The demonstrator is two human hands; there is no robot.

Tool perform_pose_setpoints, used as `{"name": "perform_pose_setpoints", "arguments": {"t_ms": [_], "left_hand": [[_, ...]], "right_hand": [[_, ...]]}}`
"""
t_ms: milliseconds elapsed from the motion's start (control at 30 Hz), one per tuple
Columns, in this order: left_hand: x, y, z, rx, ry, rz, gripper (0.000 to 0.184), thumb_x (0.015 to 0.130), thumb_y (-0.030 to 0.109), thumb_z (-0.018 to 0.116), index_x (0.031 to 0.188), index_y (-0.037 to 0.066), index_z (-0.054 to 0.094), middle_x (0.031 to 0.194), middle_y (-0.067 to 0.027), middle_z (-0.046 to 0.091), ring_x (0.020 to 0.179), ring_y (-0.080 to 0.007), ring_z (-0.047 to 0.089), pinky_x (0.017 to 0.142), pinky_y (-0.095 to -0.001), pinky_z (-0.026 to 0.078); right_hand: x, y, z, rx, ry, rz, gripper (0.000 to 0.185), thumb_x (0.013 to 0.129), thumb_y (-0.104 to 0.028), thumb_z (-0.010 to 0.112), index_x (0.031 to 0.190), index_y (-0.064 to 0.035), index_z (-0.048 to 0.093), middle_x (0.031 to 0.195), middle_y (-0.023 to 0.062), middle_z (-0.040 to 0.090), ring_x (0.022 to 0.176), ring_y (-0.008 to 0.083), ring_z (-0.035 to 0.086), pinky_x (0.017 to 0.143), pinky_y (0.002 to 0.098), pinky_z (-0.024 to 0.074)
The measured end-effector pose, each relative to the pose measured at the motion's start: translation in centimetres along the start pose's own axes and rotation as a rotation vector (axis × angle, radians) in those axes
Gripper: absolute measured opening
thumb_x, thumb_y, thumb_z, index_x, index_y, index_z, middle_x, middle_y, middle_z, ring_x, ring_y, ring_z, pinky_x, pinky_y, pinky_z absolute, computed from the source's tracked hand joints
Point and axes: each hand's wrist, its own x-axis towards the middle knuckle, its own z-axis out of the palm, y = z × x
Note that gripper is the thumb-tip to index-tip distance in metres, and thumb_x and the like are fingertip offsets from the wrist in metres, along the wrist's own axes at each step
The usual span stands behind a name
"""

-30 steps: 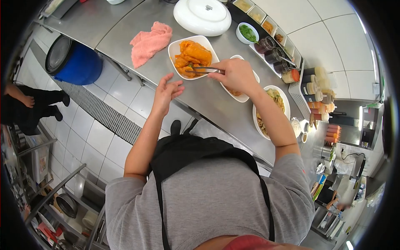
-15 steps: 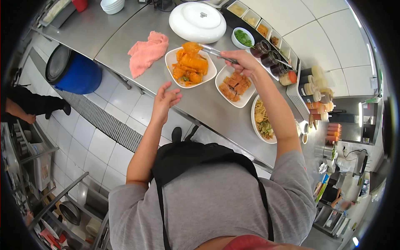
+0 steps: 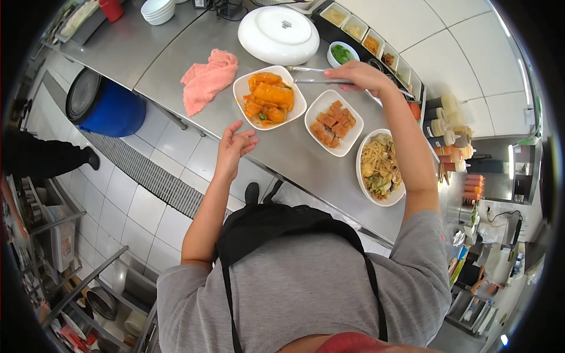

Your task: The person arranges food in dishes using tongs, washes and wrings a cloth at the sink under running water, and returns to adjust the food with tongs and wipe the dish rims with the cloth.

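My right hand [image 3: 364,76] is closed on metal tongs [image 3: 312,76], whose spread tips lie just right of a white square bowl [image 3: 243,90]. Orange sauced pieces [image 3: 269,97] fill that bowl. My left hand [image 3: 235,146] hangs empty near the counter's edge below the bowl, its fingers apart and slightly curled. A second white bowl [image 3: 335,152] holds browned, sliced pieces [image 3: 334,122]. Further right, an oval white dish [image 3: 360,170] contains noodles [image 3: 379,166] with vegetables, partly under my right forearm.
An upturned white plate [image 3: 278,35] and a pink cloth [image 3: 209,81] lie on the steel counter [image 3: 176,65]. Behind are a bowl of greens [image 3: 341,54], topping trays [image 3: 355,27] and sauce bottles [image 3: 438,126]. A blue barrel [image 3: 115,109] and a person's dark-clothed legs [image 3: 50,156] are left.
The tongs first gripped food in the orange bowl, then lifted a piece at its upper edge. Now they are away from the food, spread, and my right hand has moved right.
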Motion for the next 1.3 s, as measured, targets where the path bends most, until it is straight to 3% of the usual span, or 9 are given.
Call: {"name": "perform_pose_setpoints", "arguments": {"t_ms": [33,67,167,367,633,767,1067,1167,1300], "left_hand": [[0.0,-0.1,0.0,0.003,0.000,0.005,0.050,0.082,0.006,0.049,0.128,-0.001,0.030,0.108,-0.0174,0.056,0.091,-0.0219,0.060,0.079,-0.0288,0.047],[0.0,-0.2,0.0,0.006,-0.001,0.007,0.050,0.082,0.006,0.049,0.128,0.000,0.030,0.108,-0.0173,0.056,0.090,-0.0218,0.060,0.079,-0.0287,0.047],[0.0,-0.1,0.2,0.007,-0.004,0.011,0.050,0.082,0.007,0.049,0.128,-0.001,0.030,0.107,-0.0167,0.056,0.090,-0.0215,0.060,0.079,-0.0285,0.047],[0.0,-0.2,0.0,0.061,-0.004,0.024,0.049,0.084,0.009,0.047,0.128,-0.001,0.029,0.110,-0.0177,0.055,0.092,-0.0228,0.060,0.080,-0.0292,0.048],[0.0,0.0,-0.2,0.061,-0.028,0.028,0.048,0.084,0.009,0.045,0.128,-0.001,0.029,0.111,-0.0184,0.054,0.093,-0.0235,0.059,0.080,-0.0293,0.048],[0.0,0.1,-0.2,0.069,-0.028,0.021,0.048,0.085,0.009,0.045,0.128,-0.001,0.029,0.111,-0.0187,0.054,0.093,-0.0237,0.060,0.080,-0.0293,0.048],[0.1,0.1,-0.2,0.072,-0.032,0.020,0.049,0.086,0.012,0.046,0.129,-0.001,0.028,0.107,-0.0177,0.057,0.090,-0.0228,0.061,0.078,-0.0286,0.049],[-0.1,0.9,-0.5,0.172,-0.016,0.013,0.042,0.086,0.013,0.048,0.124,-0.001,0.037,0.102,-0.0142,0.059,0.083,-0.0207,0.062,0.072,-0.0280,0.049],[2.6,5.2,-2.5,0.842,0.255,0.458,0.022,0.082,0.010,0.051,0.101,0.001,0.055,0.085,-0.0106,0.061,0.066,-0.0241,0.060,0.057,-0.0324,0.046]], "right_hand": [[-0.2,-0.3,-0.4,-0.072,0.037,-0.055,0.045,0.076,-0.050,0.061,0.064,-0.0071,0.062,0.049,-0.0024,0.044,0.041,0.0053,0.029,0.039,0.0222,0.0205],[0.6,-0.4,-0.7,-0.167,0.078,-0.082,0.044,0.074,-0.050,0.061,0.072,-0.0063,0.068,0.056,0.0022,0.052,0.049,0.0095,0.041,0.046,0.0248,0.0334],[3.3,-0.5,2.1,-0.159,0.237,-0.363,0.045,0.073,-0.049,0.062,0.087,-0.0069,0.069,0.070,0.0076,0.062,0.061,0.0136,0.053,0.057,0.0265,0.0436],[3.7,-0.9,4.1,-0.361,0.148,-0.305,0.039,0.074,-0.038,0.065,0.100,-0.0085,0.066,0.075,0.0075,0.063,0.066,0.0151,0.054,0.063,0.0270,0.0433],[0.4,-1.5,3.0,-0.359,0.251,-0.333,0.042,0.071,-0.046,0.062,0.100,-0.0154,0.067,0.085,0.0098,0.066,0.076,0.0209,0.062,0.068,0.0295,0.0468],[-4.2,-0.5,6.7,-0.590,0.258,-0.366,0.033,0.073,-0.039,0.063,0.098,-0.0181,0.067,0.073,0.0049,0.064,0.066,0.0228,0.060,0.057,0.0341,0.0457],[-5.2,1.7,11.8,-0.709,0.444,-0.457,0.027,0.073,-0.030,0.064,0.099,-0.0209,0.065,0.071,0.0010,0.058,0.064,0.0208,0.058,0.054,0.0325,0.0447],[-6.1,0.5,11.6,-0.723,0.424,-0.454,0.029,0.073,-0.032,0.064,0.098,-0.0183,0.065,0.073,0.0016,0.061,0.064,0.0204,0.060,0.053,0.0344,0.0456],[-6.8,-0.4,11.2,-0.374,0.453,-0.418,0.030,0.077,-0.034,0.062,0.099,-0.0132,0.064,0.065,0.0032,0.057,0.058,0.0171,0.057,0.051,0.0320,0.0436]]}}
